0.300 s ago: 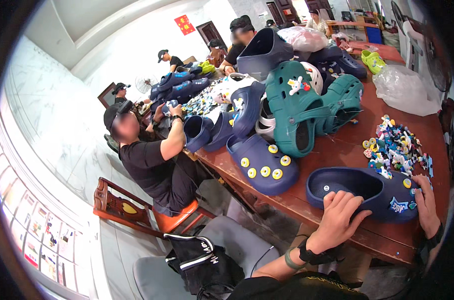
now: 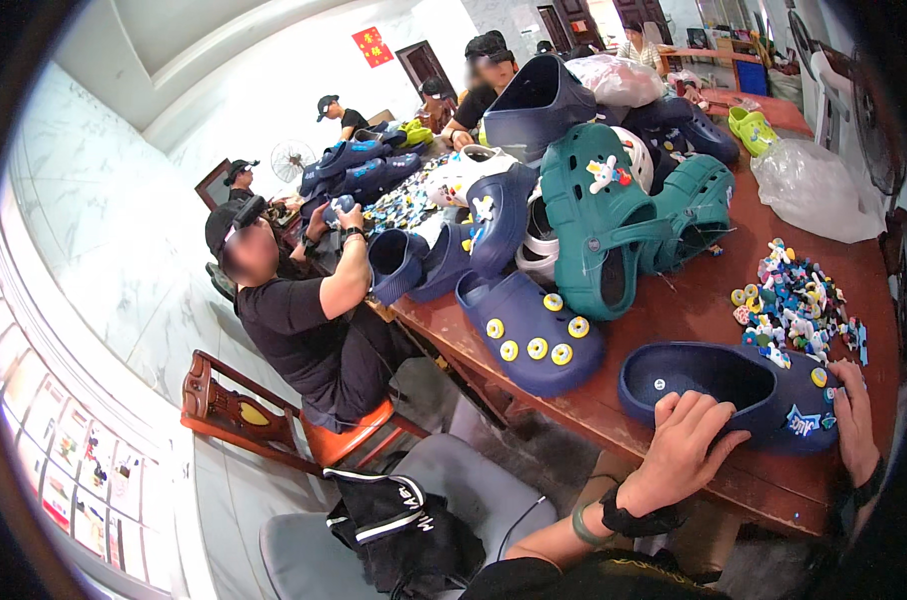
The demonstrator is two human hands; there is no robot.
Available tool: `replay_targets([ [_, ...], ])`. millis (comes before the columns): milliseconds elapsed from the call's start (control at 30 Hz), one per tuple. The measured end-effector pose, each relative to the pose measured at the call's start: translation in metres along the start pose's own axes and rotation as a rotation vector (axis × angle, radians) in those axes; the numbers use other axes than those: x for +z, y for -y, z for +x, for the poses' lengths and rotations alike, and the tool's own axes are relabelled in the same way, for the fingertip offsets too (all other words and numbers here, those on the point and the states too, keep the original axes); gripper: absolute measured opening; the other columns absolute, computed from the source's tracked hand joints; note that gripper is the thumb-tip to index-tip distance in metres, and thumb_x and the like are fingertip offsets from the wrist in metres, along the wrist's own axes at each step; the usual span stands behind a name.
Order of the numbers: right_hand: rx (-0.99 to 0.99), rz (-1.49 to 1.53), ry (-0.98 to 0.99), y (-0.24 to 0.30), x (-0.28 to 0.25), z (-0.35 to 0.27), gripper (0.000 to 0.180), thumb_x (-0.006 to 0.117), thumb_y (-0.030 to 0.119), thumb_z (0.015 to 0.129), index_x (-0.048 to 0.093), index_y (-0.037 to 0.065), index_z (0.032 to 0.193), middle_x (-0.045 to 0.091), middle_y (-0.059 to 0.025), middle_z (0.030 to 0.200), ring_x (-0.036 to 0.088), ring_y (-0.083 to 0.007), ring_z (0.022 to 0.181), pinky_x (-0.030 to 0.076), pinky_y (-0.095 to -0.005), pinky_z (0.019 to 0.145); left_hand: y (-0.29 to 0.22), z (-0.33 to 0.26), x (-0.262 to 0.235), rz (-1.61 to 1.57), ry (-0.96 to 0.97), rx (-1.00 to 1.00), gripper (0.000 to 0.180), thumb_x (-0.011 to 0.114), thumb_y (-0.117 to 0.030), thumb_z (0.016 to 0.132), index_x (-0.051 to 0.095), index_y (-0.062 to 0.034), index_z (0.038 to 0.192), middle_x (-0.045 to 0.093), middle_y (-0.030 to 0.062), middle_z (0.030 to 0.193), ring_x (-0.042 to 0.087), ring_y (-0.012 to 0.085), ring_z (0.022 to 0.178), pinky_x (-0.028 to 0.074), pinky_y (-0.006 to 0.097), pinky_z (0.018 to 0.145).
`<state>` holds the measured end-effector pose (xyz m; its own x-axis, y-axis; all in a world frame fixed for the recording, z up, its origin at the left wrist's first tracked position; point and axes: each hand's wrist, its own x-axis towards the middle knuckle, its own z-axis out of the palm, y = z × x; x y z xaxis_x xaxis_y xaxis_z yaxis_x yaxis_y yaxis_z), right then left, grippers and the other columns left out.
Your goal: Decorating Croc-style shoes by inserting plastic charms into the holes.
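1. Navy foam: a dark blue clog [image 2: 719,385] lies on its side near the front edge of the red-brown wooden counter [image 2: 674,320], its opening facing up and away, with small charms already set in its upper.
2. The left hand [image 2: 686,435] clamps on the near rim of the clog's opening, fingers curled over the edge and into the hollow; a green bangle and a dark strap sit at the wrist.
3. The right hand [image 2: 854,420] closes on the toe end of the same clog, fingers pressed against its charm-studded front.
4. The inside of the clog shows nothing but dark lining.
5. Just beyond the right hand, a loose pile of small coloured charms [image 2: 794,300] lies on the counter, close to the clog's toe.
6. To the left, another navy clog with yellow round charms [image 2: 534,335] rests sole-down, apart from the held one.
7. Behind it stand teal clogs [image 2: 614,220] in a heap with more navy and white ones.
8. A clear plastic bag [image 2: 814,190] lies at the far right.
9. Across the counter's left side a seated person in black [image 2: 304,320] handles another navy clog.
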<state>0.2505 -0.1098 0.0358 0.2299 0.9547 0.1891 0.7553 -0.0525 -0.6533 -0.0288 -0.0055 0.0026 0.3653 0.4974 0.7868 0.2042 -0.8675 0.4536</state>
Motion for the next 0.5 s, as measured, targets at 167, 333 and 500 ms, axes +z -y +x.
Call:
replay_targets([
  [167,0.027,-0.049,-0.040,-0.018,0.004,-0.002,0.034,0.041,0.011,0.092,0.051,-0.003,0.121,0.047,-0.0174,0.129,0.039,-0.0288,0.129,0.022,-0.0354,0.111,0.002,-0.001,0.001,-0.022,-0.013,-0.003,0.034,0.075,-0.018,0.075,0.058,-0.0051,0.101,0.056,0.0058,0.086,0.053,0.0231,0.081,0.032,0.036,0.077],
  [333,-0.025,-0.019,-0.120,-0.046,0.006,-0.006,0.032,0.040,0.013,0.093,0.053,-0.002,0.119,0.048,-0.0162,0.129,0.041,-0.0276,0.128,0.022,-0.0350,0.111,-0.001,0.001,0.002,-0.048,-0.029,-0.006,0.034,0.073,-0.017,0.077,0.057,-0.0047,0.104,0.056,0.0056,0.087,0.054,0.0230,0.082,0.033,0.036,0.078],
  [500,0.023,-0.013,0.072,-0.045,-0.008,0.003,0.039,0.040,0.019,0.095,0.050,-0.002,0.127,0.043,-0.0168,0.139,0.036,-0.0240,0.134,0.020,-0.0302,0.113,0.006,-0.007,-0.006,-0.194,-0.045,-0.023,0.047,0.071,-0.013,0.079,0.054,-0.0017,0.122,0.059,0.0087,0.103,0.057,0.0241,0.095,0.035,0.036,0.081],
])
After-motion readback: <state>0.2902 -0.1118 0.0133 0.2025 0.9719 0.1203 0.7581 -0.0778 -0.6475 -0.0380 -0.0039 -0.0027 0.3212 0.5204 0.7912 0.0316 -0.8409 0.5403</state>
